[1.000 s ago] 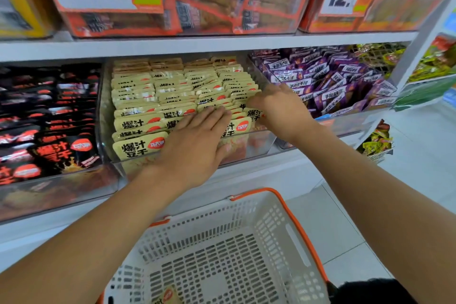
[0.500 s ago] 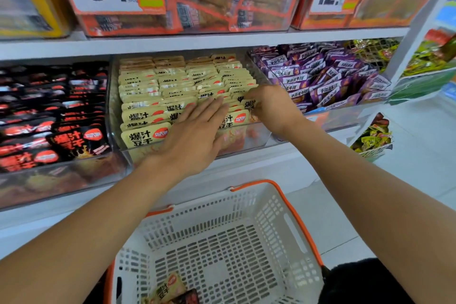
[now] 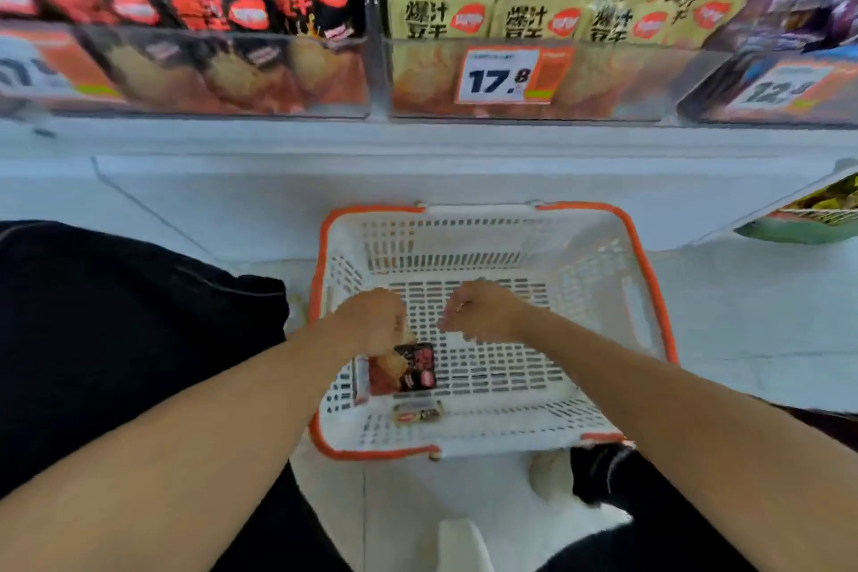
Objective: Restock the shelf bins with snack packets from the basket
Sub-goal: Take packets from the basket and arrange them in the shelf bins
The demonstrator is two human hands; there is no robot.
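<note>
Packets are nearly gone: a black-and-red packet (image 3: pixel 403 371) lies in the basket (image 3: pixel 650 274) under the left hand (image 3: pixel 371 320), whose fingers curl down onto it, though blur hides whether they grip. A smaller packet (image 3: pixel 418 412) lies just beside. The right hand (image 3: pixel 483 310) hovers, loosely curled, empty. Best to pinch one edge firmly, then lift to the black-packet bin (image 3: pixel 223 74) above; nothing blocks the way.

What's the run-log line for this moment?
left hand: reaching black packet | right hand: empty over basket | small packet: basket floor
</note>
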